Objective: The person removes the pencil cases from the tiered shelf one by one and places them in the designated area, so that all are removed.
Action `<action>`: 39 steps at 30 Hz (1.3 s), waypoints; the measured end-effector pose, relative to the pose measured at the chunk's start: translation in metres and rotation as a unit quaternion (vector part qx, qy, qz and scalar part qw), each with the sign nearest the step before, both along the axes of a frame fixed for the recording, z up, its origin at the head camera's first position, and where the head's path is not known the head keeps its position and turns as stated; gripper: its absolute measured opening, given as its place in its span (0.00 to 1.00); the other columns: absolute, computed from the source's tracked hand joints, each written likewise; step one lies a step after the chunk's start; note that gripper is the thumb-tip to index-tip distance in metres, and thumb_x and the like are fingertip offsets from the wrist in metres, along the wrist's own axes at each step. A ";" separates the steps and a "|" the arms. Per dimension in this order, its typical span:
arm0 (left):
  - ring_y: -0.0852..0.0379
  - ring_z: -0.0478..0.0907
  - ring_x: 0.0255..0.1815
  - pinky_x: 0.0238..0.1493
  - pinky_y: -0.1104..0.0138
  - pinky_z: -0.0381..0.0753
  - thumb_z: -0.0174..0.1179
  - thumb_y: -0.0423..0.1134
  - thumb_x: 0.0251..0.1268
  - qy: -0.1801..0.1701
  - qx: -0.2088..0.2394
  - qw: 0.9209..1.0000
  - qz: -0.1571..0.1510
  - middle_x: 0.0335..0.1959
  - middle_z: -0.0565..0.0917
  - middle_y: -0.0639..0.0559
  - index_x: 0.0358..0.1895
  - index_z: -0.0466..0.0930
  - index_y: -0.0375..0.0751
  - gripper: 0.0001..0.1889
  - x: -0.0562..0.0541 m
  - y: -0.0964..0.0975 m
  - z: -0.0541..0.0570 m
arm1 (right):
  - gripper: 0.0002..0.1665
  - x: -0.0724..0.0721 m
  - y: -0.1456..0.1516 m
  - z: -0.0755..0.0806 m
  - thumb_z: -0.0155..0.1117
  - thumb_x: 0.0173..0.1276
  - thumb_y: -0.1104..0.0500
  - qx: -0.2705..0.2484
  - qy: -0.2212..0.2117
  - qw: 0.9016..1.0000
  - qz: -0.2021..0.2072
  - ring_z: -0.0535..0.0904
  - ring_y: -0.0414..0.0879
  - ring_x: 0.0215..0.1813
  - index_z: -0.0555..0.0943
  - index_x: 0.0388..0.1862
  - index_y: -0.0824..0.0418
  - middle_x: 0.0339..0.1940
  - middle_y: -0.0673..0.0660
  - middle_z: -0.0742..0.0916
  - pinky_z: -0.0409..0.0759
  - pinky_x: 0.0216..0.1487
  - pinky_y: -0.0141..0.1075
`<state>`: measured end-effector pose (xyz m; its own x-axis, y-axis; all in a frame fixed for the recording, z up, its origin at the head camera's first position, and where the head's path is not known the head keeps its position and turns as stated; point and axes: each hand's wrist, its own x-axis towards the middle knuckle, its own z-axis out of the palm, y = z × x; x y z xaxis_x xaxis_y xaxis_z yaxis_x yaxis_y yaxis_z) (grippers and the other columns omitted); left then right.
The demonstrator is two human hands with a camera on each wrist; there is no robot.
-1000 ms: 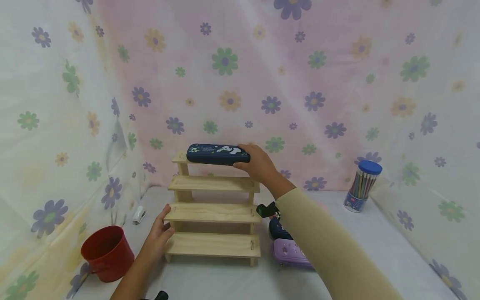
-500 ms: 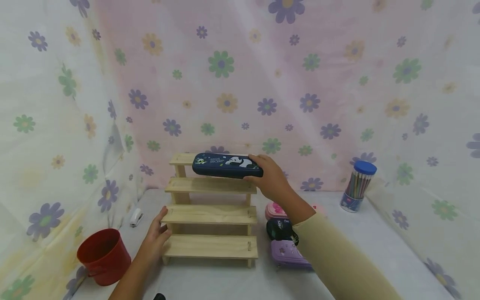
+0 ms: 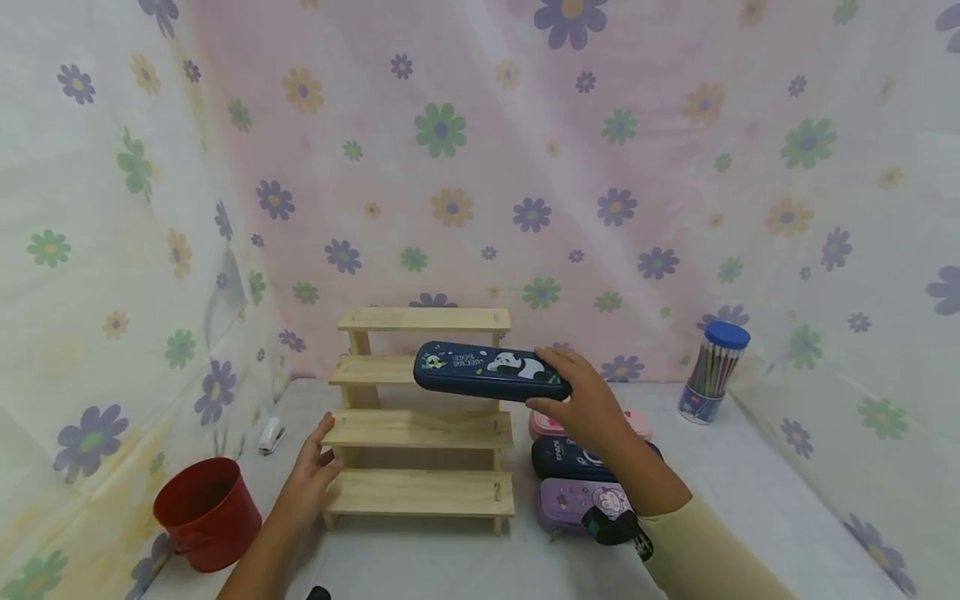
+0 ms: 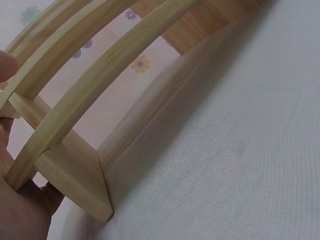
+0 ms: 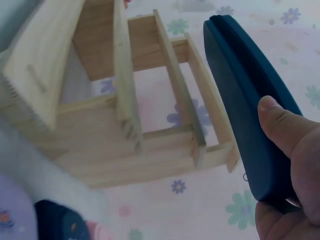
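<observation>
A navy pencil case (image 3: 491, 371) with a panda picture is held by its right end in my right hand (image 3: 581, 396), thumb on one side and fingers on the other. It hangs in the air before the upper tiers of a stepped wooden rack (image 3: 420, 427). In the right wrist view the pencil case (image 5: 250, 107) stands to the right of the rack's shelves. At the rack's left side, my left hand (image 3: 306, 471) grips the ends of the lower shelves. The left wrist view has this hand (image 4: 22, 210) around a shelf end (image 4: 70, 182).
Right of the rack lie a pink pencil case (image 3: 637, 423), a dark space-themed one (image 3: 558, 458) and a purple one (image 3: 562, 500). A blue-lidded tub of pencils (image 3: 708, 379) stands farther right. On the left are a red bucket (image 3: 210, 517) and a small white stapler-like object (image 3: 272, 435).
My right hand has brought the panda pencil case down and to the right, away from the rack's top tier. My left hand has stayed at the rack's side.
</observation>
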<state>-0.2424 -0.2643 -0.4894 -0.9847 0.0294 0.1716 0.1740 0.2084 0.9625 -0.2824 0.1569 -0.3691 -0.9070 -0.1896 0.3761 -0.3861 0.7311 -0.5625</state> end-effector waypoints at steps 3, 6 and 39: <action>0.21 0.44 0.83 0.82 0.44 0.56 0.44 0.26 0.80 0.009 0.002 1.000 -0.006 0.89 0.35 0.45 0.86 0.39 0.42 0.38 -0.001 0.000 0.000 | 0.51 0.010 0.013 -0.012 0.80 0.63 0.47 0.001 -0.013 1.000 -0.006 0.69 0.63 0.78 0.66 0.82 0.39 0.81 0.56 0.70 0.74 0.70 0.65; 0.19 0.45 0.82 0.81 0.43 0.57 0.44 0.26 0.80 0.018 0.006 1.000 -0.012 0.88 0.35 0.43 0.86 0.39 0.40 0.38 -0.001 -0.001 -0.001 | 0.51 0.020 0.025 -0.022 0.80 0.63 0.48 0.001 -0.016 1.000 -0.007 0.70 0.62 0.77 0.65 0.82 0.39 0.80 0.56 0.71 0.77 0.69 0.63; 0.23 0.43 0.84 0.78 0.28 0.42 0.44 0.27 0.81 0.006 0.002 1.000 -0.005 0.89 0.36 0.47 0.87 0.39 0.45 0.38 0.000 -0.001 -0.001 | 0.59 0.109 0.129 -0.091 0.79 0.54 0.31 0.037 -0.205 0.971 -0.116 0.66 0.74 0.75 0.68 0.82 0.47 0.79 0.66 0.70 0.80 0.61 0.67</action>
<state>-0.2420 -0.2653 -0.4902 -0.9824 0.0384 0.1830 0.1870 0.2022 0.9613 -0.1731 0.2863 -0.4604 -0.9992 0.0253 -0.0321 0.0393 0.8155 -0.5774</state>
